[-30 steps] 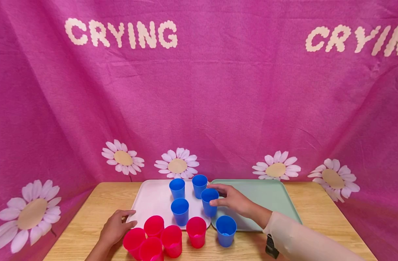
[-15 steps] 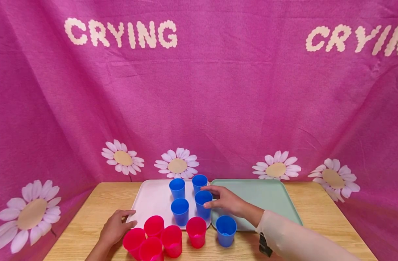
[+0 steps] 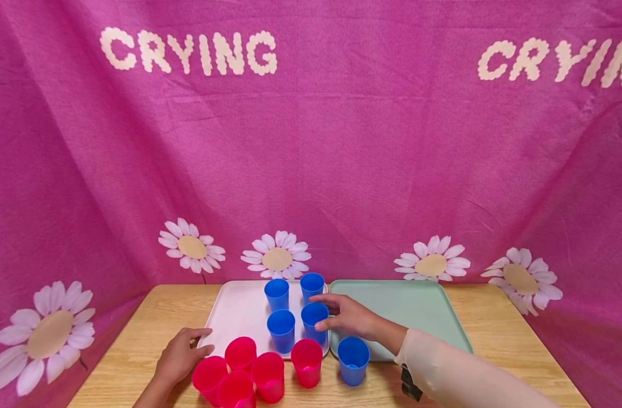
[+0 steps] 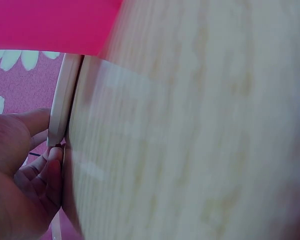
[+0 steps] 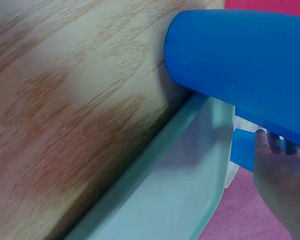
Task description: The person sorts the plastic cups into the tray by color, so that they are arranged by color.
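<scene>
My right hand (image 3: pixel 353 318) holds a blue cup (image 3: pixel 313 323), thumb and fingers on its side, at the right part of the white tray (image 3: pixel 234 309). The cup stands upright among several other blue cups there, such as one at the back left (image 3: pixel 277 294). At the tray's left front corner, my left hand (image 3: pixel 177 356) grips the rim; in the left wrist view its curled fingers (image 4: pixel 54 172) meet the tray edge (image 4: pixel 65 100). In the right wrist view the right hand (image 5: pixel 282 180) is partly hidden behind a nearer blue cup (image 5: pixel 240 65).
Several red cups (image 3: pixel 307 362) stand on the wooden table (image 3: pixel 137 334) in front of the white tray. One blue cup (image 3: pixel 353 361) stands just before the green tray (image 3: pixel 418 311). A pink cloth with daisies (image 3: pixel 311 141) hangs behind.
My right hand has moved left and slightly toward me with the blue cup, from the tray's right edge further onto the white tray. The left hand has stayed still.
</scene>
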`<state>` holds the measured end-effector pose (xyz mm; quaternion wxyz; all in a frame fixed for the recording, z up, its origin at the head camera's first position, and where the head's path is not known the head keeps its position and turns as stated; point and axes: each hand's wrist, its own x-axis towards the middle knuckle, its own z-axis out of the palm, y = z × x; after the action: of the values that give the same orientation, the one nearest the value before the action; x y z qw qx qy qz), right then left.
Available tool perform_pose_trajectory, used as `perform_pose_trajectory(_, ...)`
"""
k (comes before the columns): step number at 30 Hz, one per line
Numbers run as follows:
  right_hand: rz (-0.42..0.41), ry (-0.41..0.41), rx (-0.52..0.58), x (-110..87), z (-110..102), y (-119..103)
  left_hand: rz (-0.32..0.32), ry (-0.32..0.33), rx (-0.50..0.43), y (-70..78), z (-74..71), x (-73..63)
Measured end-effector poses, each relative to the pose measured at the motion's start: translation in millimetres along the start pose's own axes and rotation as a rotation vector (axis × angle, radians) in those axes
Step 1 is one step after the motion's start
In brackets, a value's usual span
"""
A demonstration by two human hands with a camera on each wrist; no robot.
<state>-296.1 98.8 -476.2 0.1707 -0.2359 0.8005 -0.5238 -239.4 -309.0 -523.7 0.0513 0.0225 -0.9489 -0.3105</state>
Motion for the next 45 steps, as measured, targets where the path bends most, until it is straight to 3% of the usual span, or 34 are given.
perform_pose_trajectory(10,0.023,-0.007,0.044,-1.0,0.8,-1.5,-0.004,-0.006,-0.005,0.6,-0.9,-0.1)
perform_pose_trajectory(17,0.009,0.0,0.039,-4.8,-2.6,-1.2,-0.009,-0.014,-0.004,0.9,-0.8,-0.2)
perform_pose_trajectory(28,-0.044,-0.024,0.129,-16.7,-14.5,9.5,-0.015,-0.008,-0.018,1.7,-0.8,-1.0)
perform_pose_trajectory(45,-0.035,0.025,0.186,-61.2,-28.7,13.5,-0.019,-0.007,-0.024,0.0,0.4,-1.0)
